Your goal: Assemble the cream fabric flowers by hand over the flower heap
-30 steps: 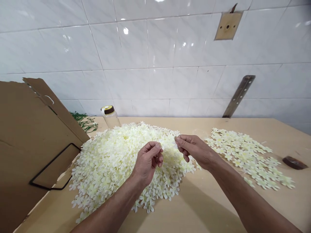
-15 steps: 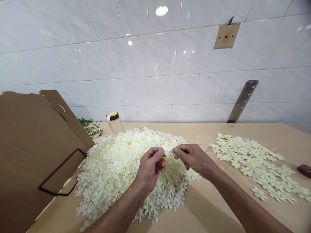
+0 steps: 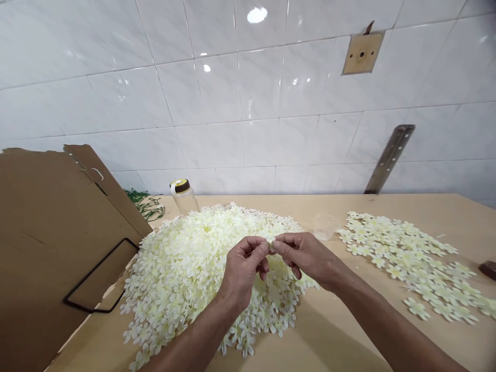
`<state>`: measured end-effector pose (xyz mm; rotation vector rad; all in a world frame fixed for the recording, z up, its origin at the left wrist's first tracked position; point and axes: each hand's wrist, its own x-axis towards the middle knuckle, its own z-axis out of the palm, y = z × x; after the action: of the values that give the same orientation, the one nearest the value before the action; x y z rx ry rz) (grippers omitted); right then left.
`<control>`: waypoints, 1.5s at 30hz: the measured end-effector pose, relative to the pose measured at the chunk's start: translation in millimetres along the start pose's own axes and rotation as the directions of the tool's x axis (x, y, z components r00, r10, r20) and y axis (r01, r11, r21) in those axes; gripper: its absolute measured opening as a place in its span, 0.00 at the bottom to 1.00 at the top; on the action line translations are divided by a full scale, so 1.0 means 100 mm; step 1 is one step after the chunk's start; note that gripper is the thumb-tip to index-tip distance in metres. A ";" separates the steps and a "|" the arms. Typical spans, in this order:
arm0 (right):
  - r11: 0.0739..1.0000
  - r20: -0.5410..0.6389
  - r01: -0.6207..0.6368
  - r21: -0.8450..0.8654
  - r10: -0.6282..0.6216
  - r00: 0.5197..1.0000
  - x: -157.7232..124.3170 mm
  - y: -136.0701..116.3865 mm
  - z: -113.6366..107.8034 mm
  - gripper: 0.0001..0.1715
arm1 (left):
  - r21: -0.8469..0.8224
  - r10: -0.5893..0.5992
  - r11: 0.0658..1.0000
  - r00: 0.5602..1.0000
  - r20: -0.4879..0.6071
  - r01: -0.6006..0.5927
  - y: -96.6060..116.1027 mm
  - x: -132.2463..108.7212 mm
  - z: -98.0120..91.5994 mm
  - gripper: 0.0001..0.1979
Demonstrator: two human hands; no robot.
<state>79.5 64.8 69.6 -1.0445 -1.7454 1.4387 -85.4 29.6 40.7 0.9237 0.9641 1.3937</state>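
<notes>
My left hand [image 3: 245, 266] and my right hand [image 3: 310, 258] meet fingertip to fingertip over the right side of a big heap of white-and-yellow artificial flowers [image 3: 186, 263]. Thumb and forefinger are pinched together on each hand. A tiny pale bit [image 3: 272, 245] shows between the fingertips, too small to name against the flowers behind. To the right, more artificial flowers [image 3: 403, 253] lie spread in a thin layer on the wooden tabletop [image 3: 337, 330].
A cardboard box [image 3: 58, 243] with a black wire frame [image 3: 95, 268] stands at the left. Behind the heap are a clear bottle [image 3: 185, 199], green stems [image 3: 145, 204] and a clear plastic cup [image 3: 324, 227]. A dark object [image 3: 489, 269] lies at the right edge. A tiled wall [image 3: 248, 93] rises behind.
The gap between my hands has closed: the left has moved slightly right and the fingertips now meet. The flowers look the same.
</notes>
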 end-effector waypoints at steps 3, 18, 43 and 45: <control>1.000 -0.043 0.016 0.022 -0.015 0.999 0.01 0.03 0.01 0.21 | 0.038 0.029 0.999 1.000 -0.004 -0.028 -0.02 -0.01 0.00 0.13; 0.999 -0.099 0.037 -0.007 -0.037 0.994 -0.01 -0.03 -0.07 0.19 | -0.002 0.000 1.000 1.000 0.015 0.000 0.06 -0.03 0.03 0.14; 0.977 -0.158 0.156 -0.147 -0.179 0.971 -0.33 -0.52 -0.29 0.19 | 0.232 0.145 0.953 0.964 0.222 -0.197 0.59 0.05 0.43 0.13; 0.977 -0.172 0.165 -0.135 -0.187 0.967 -0.34 -0.55 -0.29 0.20 | 0.269 0.150 0.939 0.958 0.245 -0.216 0.69 0.05 0.45 0.14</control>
<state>111.3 43.8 129.9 -1.0207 -1.7581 1.1044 -68.1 35.7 120.7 1.3939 0.9472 1.2871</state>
